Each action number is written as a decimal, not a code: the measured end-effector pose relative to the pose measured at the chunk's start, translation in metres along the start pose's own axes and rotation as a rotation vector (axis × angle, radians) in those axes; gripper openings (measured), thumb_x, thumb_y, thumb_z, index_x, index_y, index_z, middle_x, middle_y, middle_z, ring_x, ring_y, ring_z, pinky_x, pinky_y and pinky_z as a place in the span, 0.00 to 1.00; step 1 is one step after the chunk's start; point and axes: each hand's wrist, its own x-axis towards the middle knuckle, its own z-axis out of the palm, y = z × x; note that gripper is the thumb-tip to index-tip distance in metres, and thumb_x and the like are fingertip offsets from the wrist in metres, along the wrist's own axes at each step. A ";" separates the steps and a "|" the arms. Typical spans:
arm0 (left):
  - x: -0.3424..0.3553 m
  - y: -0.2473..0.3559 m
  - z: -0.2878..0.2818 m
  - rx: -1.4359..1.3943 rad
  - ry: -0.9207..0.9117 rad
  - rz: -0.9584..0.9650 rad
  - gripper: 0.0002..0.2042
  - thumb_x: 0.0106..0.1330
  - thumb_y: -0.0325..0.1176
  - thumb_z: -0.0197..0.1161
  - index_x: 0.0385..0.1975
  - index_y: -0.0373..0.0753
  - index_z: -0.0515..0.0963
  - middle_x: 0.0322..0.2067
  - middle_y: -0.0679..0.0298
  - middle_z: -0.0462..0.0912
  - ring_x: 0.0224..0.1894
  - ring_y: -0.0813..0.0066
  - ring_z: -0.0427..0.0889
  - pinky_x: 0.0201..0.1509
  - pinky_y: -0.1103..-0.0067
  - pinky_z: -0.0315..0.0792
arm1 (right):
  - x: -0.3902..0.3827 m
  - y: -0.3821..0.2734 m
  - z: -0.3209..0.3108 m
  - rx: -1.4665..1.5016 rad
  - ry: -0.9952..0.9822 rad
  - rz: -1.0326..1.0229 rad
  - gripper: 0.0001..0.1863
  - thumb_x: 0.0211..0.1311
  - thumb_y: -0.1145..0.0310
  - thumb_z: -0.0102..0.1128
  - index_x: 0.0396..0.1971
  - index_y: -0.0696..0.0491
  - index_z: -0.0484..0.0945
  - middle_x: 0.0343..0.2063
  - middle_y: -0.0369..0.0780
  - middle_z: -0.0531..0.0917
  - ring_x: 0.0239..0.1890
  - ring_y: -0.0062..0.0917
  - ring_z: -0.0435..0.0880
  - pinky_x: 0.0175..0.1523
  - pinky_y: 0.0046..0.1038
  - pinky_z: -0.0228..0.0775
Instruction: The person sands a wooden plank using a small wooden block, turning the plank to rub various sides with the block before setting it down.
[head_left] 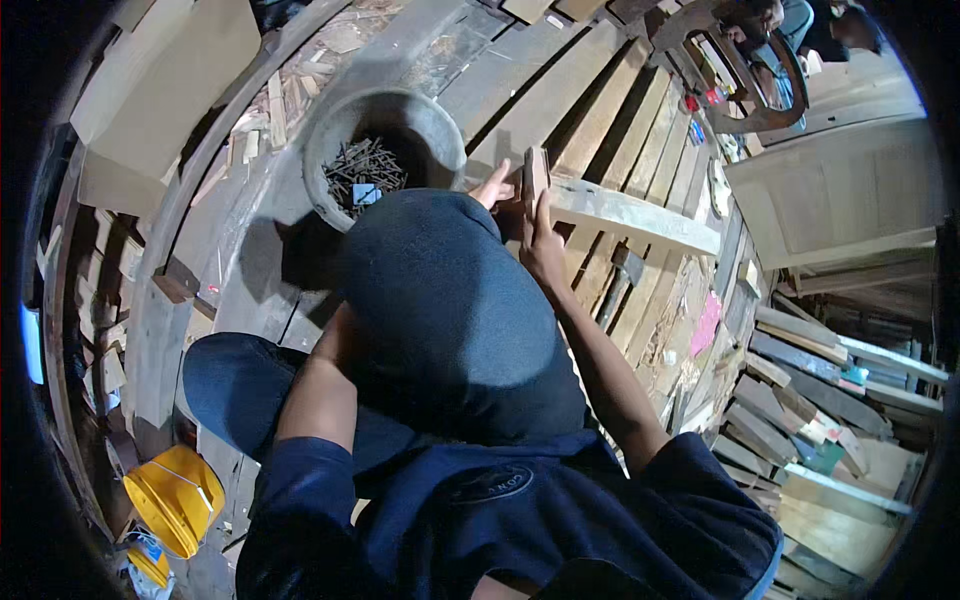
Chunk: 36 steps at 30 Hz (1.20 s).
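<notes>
My right hand (543, 247) is closed on a small brown wooden block (536, 178), one finger lying along it. The block stands at the near end of a pale wooden beam (640, 214), which stretches away to the right. My left hand (491, 188) shows past my raised knee, fingers apart, just left of the block; the rest of it is hidden behind the knee. A hammer (625, 265) lies on the slats right of my right hand. To the left of the knee is a grey bucket (437, 130) holding many dark nails (365, 170) and a small light-blue piece.
Gaps run between the floor slats (600, 120). A yellow bucket (178, 500) stands at lower left, and a cardboard sheet (170, 90) at upper left. Stacked boards (790, 420) fill the right side. A person's arm (795, 25) shows behind a wooden frame (735, 115) at upper right.
</notes>
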 end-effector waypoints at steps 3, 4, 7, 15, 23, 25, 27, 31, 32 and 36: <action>-0.012 -0.008 -0.005 -0.018 0.030 0.013 0.53 0.53 0.80 0.22 0.69 0.42 0.54 0.69 0.60 0.57 0.65 0.55 0.63 0.68 0.52 0.48 | -0.042 0.017 -0.006 0.025 -0.019 -0.187 0.37 0.66 0.71 0.45 0.70 0.50 0.37 0.26 0.62 0.79 0.26 0.54 0.80 0.31 0.47 0.70; -0.014 -0.011 -0.002 -0.023 0.033 0.025 0.53 0.53 0.80 0.22 0.69 0.42 0.54 0.69 0.60 0.57 0.65 0.55 0.63 0.68 0.52 0.48 | -0.042 0.020 -0.011 0.048 -0.101 -0.087 0.38 0.66 0.71 0.45 0.71 0.48 0.36 0.27 0.60 0.79 0.27 0.53 0.81 0.32 0.46 0.71; -0.006 -0.003 -0.003 -0.031 0.061 0.048 0.53 0.53 0.80 0.22 0.69 0.42 0.54 0.69 0.60 0.57 0.65 0.56 0.63 0.68 0.52 0.48 | -0.011 0.007 -0.012 0.022 -0.018 -0.043 0.36 0.67 0.69 0.46 0.70 0.49 0.41 0.27 0.61 0.79 0.27 0.53 0.81 0.33 0.44 0.71; 0.004 -0.026 -0.037 -0.130 0.017 0.022 0.53 0.52 0.80 0.19 0.69 0.43 0.55 0.69 0.61 0.55 0.72 0.62 0.47 0.70 0.51 0.38 | -0.015 -0.012 -0.005 0.054 -0.084 -0.047 0.37 0.65 0.70 0.47 0.70 0.49 0.42 0.26 0.62 0.79 0.27 0.55 0.80 0.32 0.49 0.70; -0.015 0.011 0.005 -0.075 -0.060 0.015 0.55 0.51 0.81 0.16 0.69 0.42 0.52 0.70 0.61 0.51 0.73 0.59 0.40 0.69 0.50 0.40 | 0.014 0.023 -0.026 0.015 -0.036 0.044 0.35 0.68 0.64 0.45 0.70 0.45 0.42 0.27 0.61 0.79 0.28 0.55 0.80 0.30 0.47 0.71; -0.014 0.005 0.003 -0.066 -0.056 0.010 0.55 0.51 0.81 0.16 0.69 0.42 0.52 0.70 0.61 0.51 0.73 0.58 0.40 0.69 0.50 0.40 | 0.035 -0.009 -0.036 0.122 -0.117 0.207 0.34 0.68 0.61 0.45 0.70 0.46 0.44 0.30 0.61 0.80 0.31 0.57 0.80 0.34 0.48 0.70; -0.009 0.004 0.003 -0.048 -0.058 0.008 0.55 0.51 0.81 0.16 0.70 0.42 0.52 0.71 0.61 0.50 0.73 0.58 0.40 0.69 0.50 0.40 | 0.027 0.006 -0.025 0.043 -0.052 0.130 0.34 0.68 0.62 0.45 0.70 0.46 0.43 0.26 0.60 0.79 0.28 0.56 0.80 0.31 0.48 0.70; -0.011 -0.008 -0.002 -0.023 -0.035 0.001 0.55 0.50 0.81 0.16 0.70 0.43 0.51 0.71 0.61 0.50 0.73 0.58 0.40 0.69 0.50 0.40 | -0.034 0.032 -0.017 0.039 -0.091 -0.011 0.37 0.66 0.70 0.47 0.71 0.43 0.40 0.25 0.59 0.79 0.25 0.53 0.81 0.29 0.47 0.70; -0.012 -0.007 -0.004 -0.015 -0.031 0.007 0.55 0.50 0.81 0.16 0.70 0.43 0.51 0.71 0.61 0.50 0.73 0.57 0.40 0.69 0.50 0.41 | -0.043 0.029 -0.023 0.006 -0.096 -0.011 0.37 0.66 0.70 0.47 0.71 0.43 0.40 0.27 0.59 0.79 0.26 0.53 0.81 0.29 0.47 0.71; -0.010 0.000 0.005 0.012 -0.040 0.022 0.55 0.50 0.81 0.16 0.70 0.43 0.51 0.71 0.61 0.50 0.73 0.57 0.41 0.69 0.50 0.41 | 0.000 0.050 -0.022 -0.122 -0.061 -0.036 0.36 0.66 0.66 0.47 0.71 0.44 0.43 0.28 0.62 0.79 0.28 0.53 0.82 0.33 0.47 0.72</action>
